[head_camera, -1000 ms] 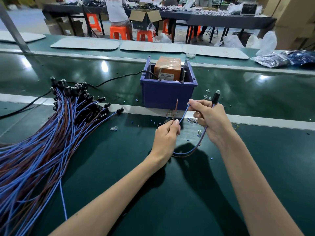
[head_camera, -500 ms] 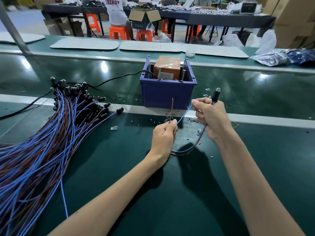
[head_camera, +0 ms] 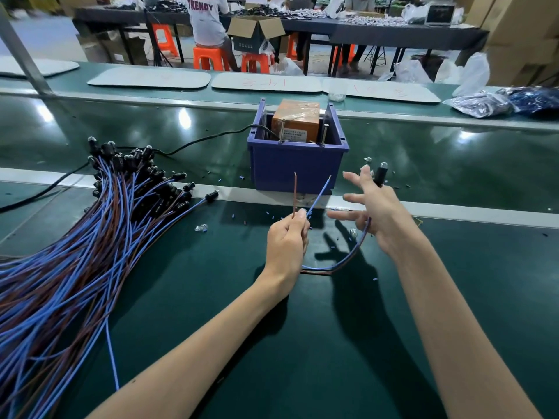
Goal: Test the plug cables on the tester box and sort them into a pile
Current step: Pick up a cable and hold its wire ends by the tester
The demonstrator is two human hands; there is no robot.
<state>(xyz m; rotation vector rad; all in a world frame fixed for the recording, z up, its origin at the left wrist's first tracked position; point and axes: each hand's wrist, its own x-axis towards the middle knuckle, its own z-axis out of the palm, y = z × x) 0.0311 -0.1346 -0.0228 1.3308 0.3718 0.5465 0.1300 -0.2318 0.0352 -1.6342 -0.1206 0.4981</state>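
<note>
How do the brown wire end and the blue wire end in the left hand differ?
Colour: the thin brown wire end is reddish brown, the thin blue wire end light blue. Pose: the brown wire end stands almost upright, the blue wire end leans right, toward the right hand. Both rise from the left hand, which pinches them.

Left hand (head_camera: 287, 240) pinches the plug cable (head_camera: 320, 270) ends, forearm angled in from 7 o'clock. Right hand (head_camera: 378, 216) at its 2 o'clock, fingers splayed, grip hidden.
</note>
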